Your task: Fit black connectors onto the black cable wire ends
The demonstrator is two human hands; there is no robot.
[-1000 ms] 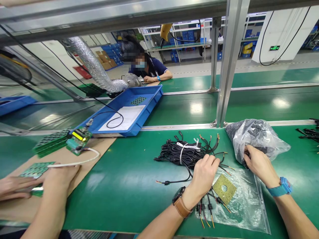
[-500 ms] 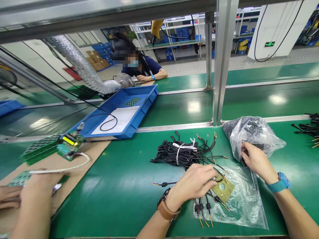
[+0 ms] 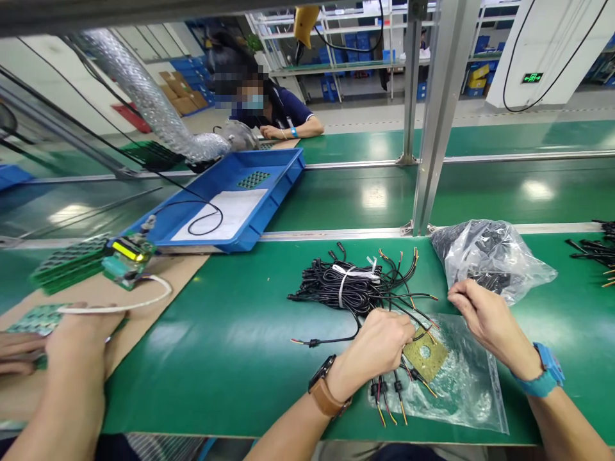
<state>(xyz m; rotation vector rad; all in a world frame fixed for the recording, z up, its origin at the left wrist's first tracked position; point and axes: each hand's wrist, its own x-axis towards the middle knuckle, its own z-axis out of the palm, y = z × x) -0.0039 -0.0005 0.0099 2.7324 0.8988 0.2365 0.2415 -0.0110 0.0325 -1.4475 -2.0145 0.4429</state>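
My left hand (image 3: 384, 336), wearing a brown-strapped watch, is closed on a black cable (image 3: 421, 334) whose stripped coloured ends point right. Behind it lies a tied bundle of black cables (image 3: 343, 288). Several cable ends with black collars (image 3: 385, 388) stick out below the hand, over a flat clear zip bag (image 3: 461, 400). A tan square sponge (image 3: 426, 358) with a hole rests on that bag. My right hand (image 3: 483, 320), with a blue wristband, is pinched in front of a clear bag of black parts (image 3: 490, 256). Whatever its fingertips hold is too small to make out.
At left, a co-worker's hands (image 3: 77, 339) work on a green board by a small display board (image 3: 127, 256). A blue tray (image 3: 283, 198) with papers stands behind. A metal post (image 3: 444, 115) rises at the bench's back edge. More black cables (image 3: 596, 253) lie far right.
My right hand has come out of the bag of black parts, toward me. My left hand has stayed on the cable, its fingers drawn tighter. The view has shifted slightly.
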